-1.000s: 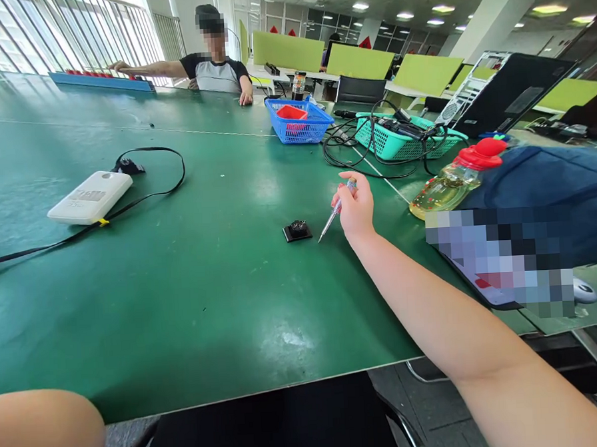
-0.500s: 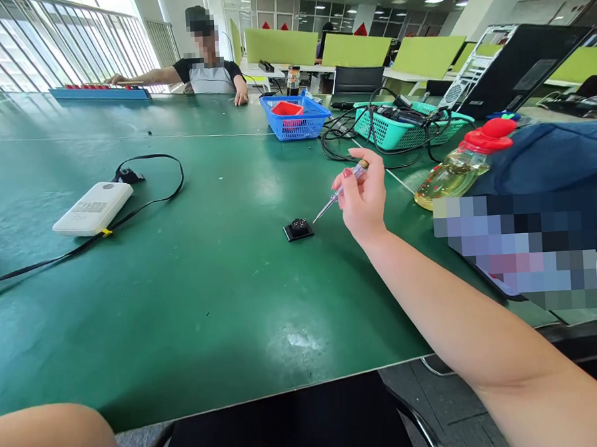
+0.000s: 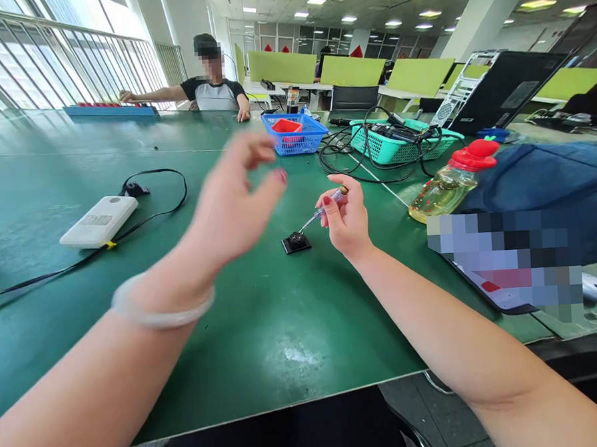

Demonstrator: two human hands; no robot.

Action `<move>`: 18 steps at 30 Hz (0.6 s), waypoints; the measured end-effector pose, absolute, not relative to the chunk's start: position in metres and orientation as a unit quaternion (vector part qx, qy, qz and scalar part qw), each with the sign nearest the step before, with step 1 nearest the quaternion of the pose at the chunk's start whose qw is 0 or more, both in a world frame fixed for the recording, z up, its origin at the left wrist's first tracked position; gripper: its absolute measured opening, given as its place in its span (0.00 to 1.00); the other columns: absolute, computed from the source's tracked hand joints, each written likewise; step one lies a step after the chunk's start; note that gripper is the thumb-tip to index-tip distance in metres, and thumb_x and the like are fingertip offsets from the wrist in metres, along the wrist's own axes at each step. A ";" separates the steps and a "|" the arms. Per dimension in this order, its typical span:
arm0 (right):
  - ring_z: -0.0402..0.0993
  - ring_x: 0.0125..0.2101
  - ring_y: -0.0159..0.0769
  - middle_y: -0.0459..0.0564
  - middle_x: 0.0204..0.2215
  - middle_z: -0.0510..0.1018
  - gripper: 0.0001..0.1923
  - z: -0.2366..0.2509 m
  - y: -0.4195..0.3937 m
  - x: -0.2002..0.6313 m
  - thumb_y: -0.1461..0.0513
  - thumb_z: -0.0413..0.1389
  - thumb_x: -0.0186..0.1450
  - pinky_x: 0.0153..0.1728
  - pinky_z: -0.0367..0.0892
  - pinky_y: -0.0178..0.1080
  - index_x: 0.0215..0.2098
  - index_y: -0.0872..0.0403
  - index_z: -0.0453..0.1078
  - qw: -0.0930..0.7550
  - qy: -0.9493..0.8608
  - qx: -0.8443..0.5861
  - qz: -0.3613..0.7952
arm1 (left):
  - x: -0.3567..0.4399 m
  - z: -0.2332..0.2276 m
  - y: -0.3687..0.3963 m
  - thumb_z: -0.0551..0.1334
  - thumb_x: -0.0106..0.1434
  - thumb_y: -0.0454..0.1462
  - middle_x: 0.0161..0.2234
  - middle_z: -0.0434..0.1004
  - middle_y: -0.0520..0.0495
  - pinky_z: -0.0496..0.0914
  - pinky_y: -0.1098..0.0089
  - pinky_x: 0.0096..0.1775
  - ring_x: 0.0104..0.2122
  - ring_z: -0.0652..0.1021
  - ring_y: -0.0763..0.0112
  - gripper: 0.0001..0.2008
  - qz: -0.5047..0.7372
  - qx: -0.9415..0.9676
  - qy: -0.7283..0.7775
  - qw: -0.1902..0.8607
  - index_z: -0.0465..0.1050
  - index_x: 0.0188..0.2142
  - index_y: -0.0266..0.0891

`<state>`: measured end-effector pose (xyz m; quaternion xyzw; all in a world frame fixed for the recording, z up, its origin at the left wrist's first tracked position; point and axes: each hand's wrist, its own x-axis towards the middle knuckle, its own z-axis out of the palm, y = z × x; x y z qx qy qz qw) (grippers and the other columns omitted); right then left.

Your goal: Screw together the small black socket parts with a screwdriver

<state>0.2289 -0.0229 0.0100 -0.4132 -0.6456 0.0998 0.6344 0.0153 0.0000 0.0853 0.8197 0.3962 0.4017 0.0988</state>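
In my right hand (image 3: 347, 215) I hold a small screwdriver (image 3: 322, 211) with a clear purplish handle, fingers closed around it. Its thin metal shaft slants down left, and the tip meets the top of a small black part (image 3: 296, 240) in the view. That part has a square flat base and a raised, shiny middle, and lies on the green table (image 3: 245, 346). My left hand (image 3: 239, 193), blurred by motion, is raised to the left of the part with thumb and fingers apart, holding nothing. A pale bangle (image 3: 160, 314) circles the left wrist.
A white power bank (image 3: 99, 222) with a black strap lies left. Behind stand a blue basket (image 3: 299, 142) and a teal basket (image 3: 389, 152) with cables. A red-capped bottle (image 3: 442, 192) and a phone (image 3: 502, 299) are right. A person (image 3: 216, 91) sits across the table.
My left hand has come into view from the lower left and reached toward the black part. The screwdriver tip has moved from beside the part onto its top.
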 end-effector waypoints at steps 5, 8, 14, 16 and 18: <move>0.65 0.19 0.28 0.43 0.31 0.73 0.20 0.013 -0.024 0.229 0.44 0.51 0.70 0.22 0.66 0.37 0.54 0.44 0.60 0.636 -0.647 -0.403 0.119 | 0.038 0.029 -0.005 0.67 0.59 0.51 0.60 0.71 0.39 0.63 0.45 0.60 0.63 0.64 0.42 0.33 0.122 0.882 0.438 0.122 0.67 0.61 0.43; 0.65 0.20 0.29 0.43 0.32 0.74 0.22 0.013 -0.023 0.231 0.43 0.51 0.70 0.23 0.67 0.37 0.56 0.43 0.59 0.629 -0.657 -0.394 0.135 | 0.040 0.009 -0.003 0.62 0.64 0.49 0.59 0.72 0.41 0.62 0.46 0.61 0.62 0.63 0.45 0.24 0.122 0.886 0.432 0.114 0.70 0.57 0.43; 0.69 0.26 0.34 0.44 0.31 0.75 0.23 0.015 -0.021 0.233 0.44 0.50 0.70 0.32 0.72 0.43 0.59 0.43 0.58 0.613 -0.668 -0.393 0.152 | 0.043 0.005 0.000 0.62 0.65 0.48 0.53 0.77 0.40 0.63 0.47 0.60 0.61 0.66 0.48 0.18 0.176 0.879 0.431 0.108 0.73 0.51 0.43; 0.73 0.31 0.38 0.45 0.31 0.75 0.23 0.017 -0.022 0.232 0.44 0.50 0.70 0.38 0.73 0.46 0.59 0.43 0.59 0.611 -0.673 -0.389 0.148 | 0.045 0.004 0.001 0.63 0.64 0.49 0.52 0.77 0.39 0.64 0.48 0.60 0.60 0.66 0.48 0.19 0.179 0.876 0.435 0.107 0.73 0.50 0.41; 0.74 0.35 0.39 0.46 0.31 0.75 0.23 0.019 -0.024 0.231 0.45 0.50 0.71 0.41 0.74 0.48 0.59 0.43 0.60 0.609 -0.675 -0.390 0.145 | 0.046 0.002 0.003 0.65 0.62 0.50 0.52 0.76 0.38 0.65 0.49 0.59 0.60 0.67 0.48 0.21 0.184 0.875 0.434 0.108 0.73 0.49 0.41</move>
